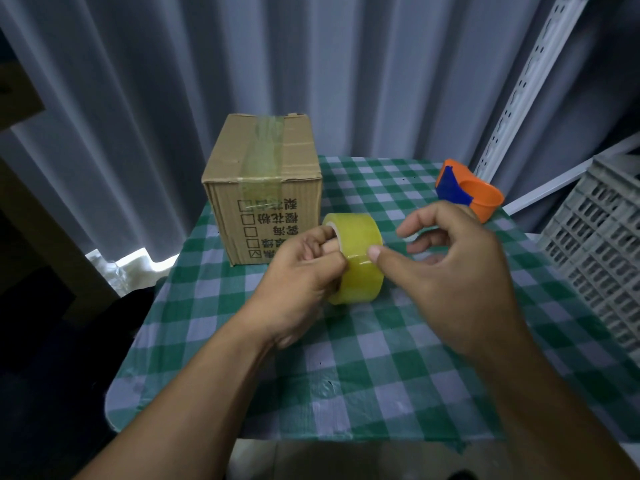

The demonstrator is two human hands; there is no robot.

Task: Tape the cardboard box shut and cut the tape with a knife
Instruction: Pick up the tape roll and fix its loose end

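A brown cardboard box stands at the table's far left, flaps down, with a strip of clear tape along its top seam and printed characters on its front. In front of it I hold a roll of yellowish clear tape above the table. My left hand grips the roll, fingers through its core. My right hand is at the roll's right side, thumb tip pressed on the outer tape surface, fingers spread. No knife is visible.
An orange and blue tape dispenser lies at the far right of the green checked tablecloth. A grey plastic crate stands off the right edge. Grey curtains hang behind. The table's left edge drops to a dark floor.
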